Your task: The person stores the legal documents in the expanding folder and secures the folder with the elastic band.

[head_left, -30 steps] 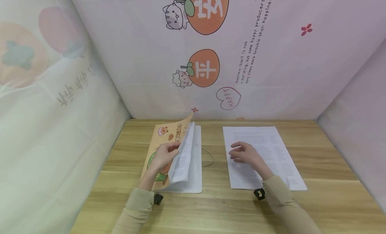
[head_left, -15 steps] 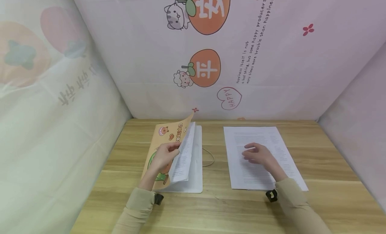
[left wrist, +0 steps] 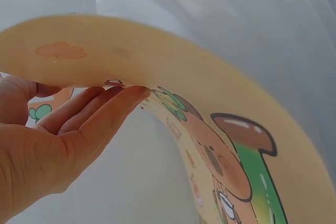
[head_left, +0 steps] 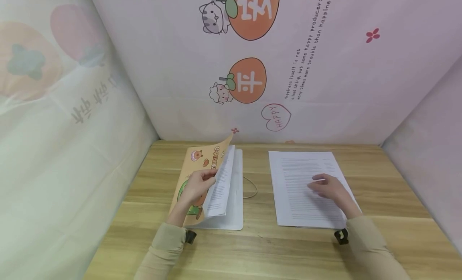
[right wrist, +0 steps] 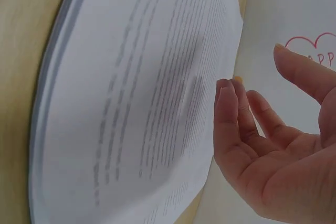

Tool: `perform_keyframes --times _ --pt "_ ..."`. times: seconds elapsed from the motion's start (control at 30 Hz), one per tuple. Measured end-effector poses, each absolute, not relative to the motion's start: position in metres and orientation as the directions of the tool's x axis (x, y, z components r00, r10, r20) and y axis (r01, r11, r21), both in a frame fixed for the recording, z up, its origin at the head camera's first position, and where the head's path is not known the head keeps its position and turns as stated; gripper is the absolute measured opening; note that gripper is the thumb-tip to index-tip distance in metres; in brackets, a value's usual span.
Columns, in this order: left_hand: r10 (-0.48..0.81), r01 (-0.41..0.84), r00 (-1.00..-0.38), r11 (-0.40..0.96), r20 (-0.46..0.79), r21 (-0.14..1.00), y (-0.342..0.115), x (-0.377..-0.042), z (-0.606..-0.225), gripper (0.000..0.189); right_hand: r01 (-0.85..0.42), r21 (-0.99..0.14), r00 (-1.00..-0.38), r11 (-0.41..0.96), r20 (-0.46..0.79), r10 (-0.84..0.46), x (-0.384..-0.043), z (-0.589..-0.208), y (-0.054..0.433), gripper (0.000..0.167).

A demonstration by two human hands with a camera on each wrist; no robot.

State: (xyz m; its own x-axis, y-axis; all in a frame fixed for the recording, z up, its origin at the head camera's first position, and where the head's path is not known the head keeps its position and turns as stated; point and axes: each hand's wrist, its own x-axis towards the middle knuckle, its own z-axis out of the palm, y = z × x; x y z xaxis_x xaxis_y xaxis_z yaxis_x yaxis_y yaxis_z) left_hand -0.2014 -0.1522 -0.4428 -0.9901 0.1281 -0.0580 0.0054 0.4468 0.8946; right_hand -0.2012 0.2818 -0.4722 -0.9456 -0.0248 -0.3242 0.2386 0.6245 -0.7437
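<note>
Left hand (head_left: 197, 185): grips raised edge of capybara-print folder cover (head_left: 200, 161), left of center frame
Right hand (head_left: 330, 189): released, fingers loosely bent, over right part of printed paper stack (head_left: 297, 185), right of center
Inside folder: printed sheets (head_left: 221, 195), tilted
Cord loop (head_left: 254, 186): on table (head_left: 260, 254), between folder and stack

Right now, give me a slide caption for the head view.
Left hand at a raised tan folder cover, printed sheets inside; right hand hovers above a separate paper stack.
</note>
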Motion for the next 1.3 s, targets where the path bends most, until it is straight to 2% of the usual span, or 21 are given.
perform_keyframes --times 0.27,0.97,1.3 --pt "0.139 -0.003 -0.988 0.419 -0.067 0.908 -0.152 -0.201 -0.443 0.043 0.231 -0.713 -0.953 0.662 -0.303 0.006 -0.199 -0.473 0.296 0.068" --pt "0.146 0.012 -0.988 0.414 -0.054 0.91 -0.153 -0.2 -0.443 0.043 0.204 -0.535 -0.961 0.82 -0.27 0.063 -0.213 -0.483 0.323 0.074" --pt "0.147 0.013 -0.988 0.422 -0.054 0.906 -0.153 -0.201 -0.444 0.042 0.232 -0.473 -0.944 0.85 -0.32 0.079 -0.218 -0.485 0.326 0.084"
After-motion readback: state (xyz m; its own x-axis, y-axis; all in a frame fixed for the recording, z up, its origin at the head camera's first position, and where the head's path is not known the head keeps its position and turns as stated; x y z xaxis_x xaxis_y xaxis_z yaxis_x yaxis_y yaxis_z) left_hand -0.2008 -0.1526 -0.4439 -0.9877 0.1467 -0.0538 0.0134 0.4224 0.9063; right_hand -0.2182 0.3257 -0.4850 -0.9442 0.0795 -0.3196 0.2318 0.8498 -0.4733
